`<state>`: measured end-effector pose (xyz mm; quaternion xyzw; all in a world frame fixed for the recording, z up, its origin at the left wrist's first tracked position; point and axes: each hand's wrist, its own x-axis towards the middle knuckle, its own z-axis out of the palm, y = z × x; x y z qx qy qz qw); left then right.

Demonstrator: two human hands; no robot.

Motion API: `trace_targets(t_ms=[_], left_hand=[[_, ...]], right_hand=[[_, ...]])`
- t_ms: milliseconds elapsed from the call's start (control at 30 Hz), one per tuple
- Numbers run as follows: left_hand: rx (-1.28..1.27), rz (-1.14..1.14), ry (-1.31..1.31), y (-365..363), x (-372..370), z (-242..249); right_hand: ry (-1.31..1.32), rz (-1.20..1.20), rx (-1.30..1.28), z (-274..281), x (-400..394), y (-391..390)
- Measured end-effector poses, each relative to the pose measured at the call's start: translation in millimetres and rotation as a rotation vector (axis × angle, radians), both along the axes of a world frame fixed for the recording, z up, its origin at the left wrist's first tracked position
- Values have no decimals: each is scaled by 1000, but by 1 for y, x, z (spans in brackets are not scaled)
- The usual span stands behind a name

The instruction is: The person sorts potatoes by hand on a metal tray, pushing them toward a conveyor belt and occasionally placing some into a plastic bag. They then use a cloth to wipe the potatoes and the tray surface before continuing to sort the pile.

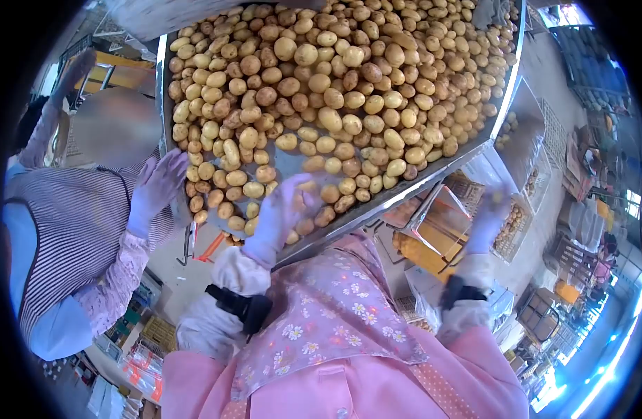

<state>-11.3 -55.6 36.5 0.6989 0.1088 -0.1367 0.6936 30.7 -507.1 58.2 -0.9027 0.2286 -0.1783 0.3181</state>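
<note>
Small yellow-brown potatoes (321,80) cover a metal sorting table (282,164). My left hand (286,209), in a pale purple glove, reaches over the table's near edge among the potatoes. Its fingers are curved and spread, somewhat blurred, with potatoes right at the fingertips. My right hand (492,209), gloved alike, is off the table to the right, over a crate of potatoes (513,223). Motion smears its fingers, and I cannot tell whether it holds a potato. Dark bands sit around both my wrists.
At the left stands a person in a striped apron (90,237), a gloved hand (160,181) at the table's left edge. Another sleeve (174,14) crosses the far edge. The table's raised metal rim (404,195) lies before me. Below are a yellow box (425,255) and an orange frame (210,248).
</note>
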Motion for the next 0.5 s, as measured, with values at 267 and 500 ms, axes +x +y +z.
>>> trace_targets(t_ms=[267, 500], left_hand=[[-794, 221, 591, -17, 1, 34], [-510, -88, 525, 5, -41, -16]], right_hand=[[178, 667, 766, 43, -17, 220], [686, 837, 363, -38, -24, 249]])
